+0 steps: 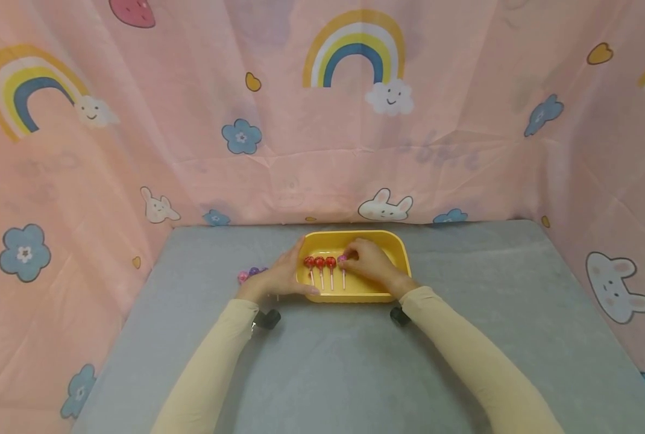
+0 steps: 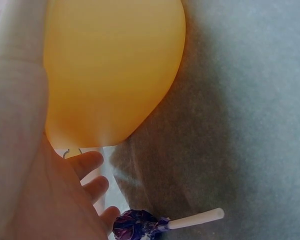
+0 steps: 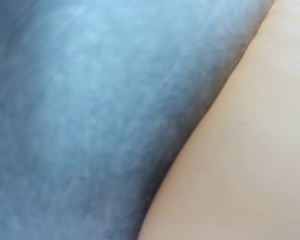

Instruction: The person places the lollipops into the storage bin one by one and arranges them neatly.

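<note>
In the head view, a yellow tray (image 1: 366, 298) holds three red-wrapped lollipops (image 1: 320, 263) lying side by side, sticks toward the front. My right hand (image 1: 370, 261) reaches inside and pinches the head of a pink-purple lollipop (image 1: 343, 278) to the right of the red ones. My left hand (image 1: 286, 274) lies against the tray's left end, fingers extended along that side and thumb by the front rim. The left wrist view shows its fingers spread beside the tray's wall (image 2: 115, 75), with a purple lollipop (image 2: 137, 223) close to them. Only blurred grey cloth and a forearm fill the right wrist view.
Several pink and purple lollipops (image 1: 254, 272) lie on the grey cloth-covered table (image 1: 322, 374), left of the tray and partly behind the left hand. A pink patterned curtain (image 1: 311, 163) encloses the table's back and sides. Dark camera mounts (image 1: 268, 319) sit at both wrists.
</note>
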{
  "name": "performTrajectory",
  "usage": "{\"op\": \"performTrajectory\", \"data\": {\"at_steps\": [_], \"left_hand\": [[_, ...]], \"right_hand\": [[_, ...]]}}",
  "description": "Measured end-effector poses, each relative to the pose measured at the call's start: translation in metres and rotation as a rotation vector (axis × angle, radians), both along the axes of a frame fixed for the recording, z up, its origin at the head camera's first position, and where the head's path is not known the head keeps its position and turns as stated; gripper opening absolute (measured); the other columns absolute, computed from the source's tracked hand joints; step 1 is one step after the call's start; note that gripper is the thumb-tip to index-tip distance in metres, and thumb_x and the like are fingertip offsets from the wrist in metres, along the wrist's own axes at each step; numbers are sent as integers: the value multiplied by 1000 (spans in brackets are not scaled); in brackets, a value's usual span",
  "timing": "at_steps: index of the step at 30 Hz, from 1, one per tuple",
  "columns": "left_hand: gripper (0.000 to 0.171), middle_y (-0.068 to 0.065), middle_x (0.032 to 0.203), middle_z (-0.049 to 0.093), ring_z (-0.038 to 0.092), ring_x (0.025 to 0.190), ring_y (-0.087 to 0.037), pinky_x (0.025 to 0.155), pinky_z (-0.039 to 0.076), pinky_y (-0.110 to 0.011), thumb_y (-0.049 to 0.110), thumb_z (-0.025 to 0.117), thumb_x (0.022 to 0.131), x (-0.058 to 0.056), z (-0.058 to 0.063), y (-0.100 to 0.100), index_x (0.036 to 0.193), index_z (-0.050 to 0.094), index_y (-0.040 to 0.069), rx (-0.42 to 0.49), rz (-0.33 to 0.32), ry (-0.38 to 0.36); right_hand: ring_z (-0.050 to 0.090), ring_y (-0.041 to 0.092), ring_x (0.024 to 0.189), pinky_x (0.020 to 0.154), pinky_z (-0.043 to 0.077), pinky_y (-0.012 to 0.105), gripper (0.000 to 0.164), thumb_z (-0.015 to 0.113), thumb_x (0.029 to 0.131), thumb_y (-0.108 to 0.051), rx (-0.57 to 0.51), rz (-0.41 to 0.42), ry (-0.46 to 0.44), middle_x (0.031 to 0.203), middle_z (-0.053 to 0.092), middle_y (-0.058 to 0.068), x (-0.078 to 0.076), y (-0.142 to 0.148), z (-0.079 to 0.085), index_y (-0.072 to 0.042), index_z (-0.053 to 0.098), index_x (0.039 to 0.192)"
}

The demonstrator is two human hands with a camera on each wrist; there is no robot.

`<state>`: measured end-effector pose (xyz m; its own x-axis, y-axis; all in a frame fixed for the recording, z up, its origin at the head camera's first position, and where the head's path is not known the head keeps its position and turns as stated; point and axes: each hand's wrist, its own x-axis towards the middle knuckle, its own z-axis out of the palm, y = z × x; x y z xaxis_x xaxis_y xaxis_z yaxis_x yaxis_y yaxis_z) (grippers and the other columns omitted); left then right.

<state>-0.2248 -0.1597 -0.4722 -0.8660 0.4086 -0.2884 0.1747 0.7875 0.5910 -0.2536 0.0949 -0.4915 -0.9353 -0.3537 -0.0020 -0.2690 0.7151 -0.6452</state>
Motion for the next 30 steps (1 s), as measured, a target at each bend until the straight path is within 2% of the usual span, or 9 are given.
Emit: {"op": "performTrajectory", "data": {"at_steps": [15, 30], "left_hand": [[135, -13, 168, 10, 14, 155, -36, 124, 20, -55, 60, 82, 70, 2, 1, 0, 159, -14, 25, -3, 6, 2], [136, -11, 169, 8, 15, 155, -33, 124, 20, -54, 62, 81, 69, 1, 0, 1, 158, -15, 26, -2, 12, -10]], "right_hand": [[55, 21, 90, 89, 49, 36, 28, 77, 86, -32, 33, 30, 58, 96, 63, 7, -1, -1, -2, -7, 72, 97], [55, 21, 92, 93, 51, 37, 26, 76, 87, -32, 35, 23, 8, 98, 62, 6, -2, -2, -2, -10, 72, 99]]}}
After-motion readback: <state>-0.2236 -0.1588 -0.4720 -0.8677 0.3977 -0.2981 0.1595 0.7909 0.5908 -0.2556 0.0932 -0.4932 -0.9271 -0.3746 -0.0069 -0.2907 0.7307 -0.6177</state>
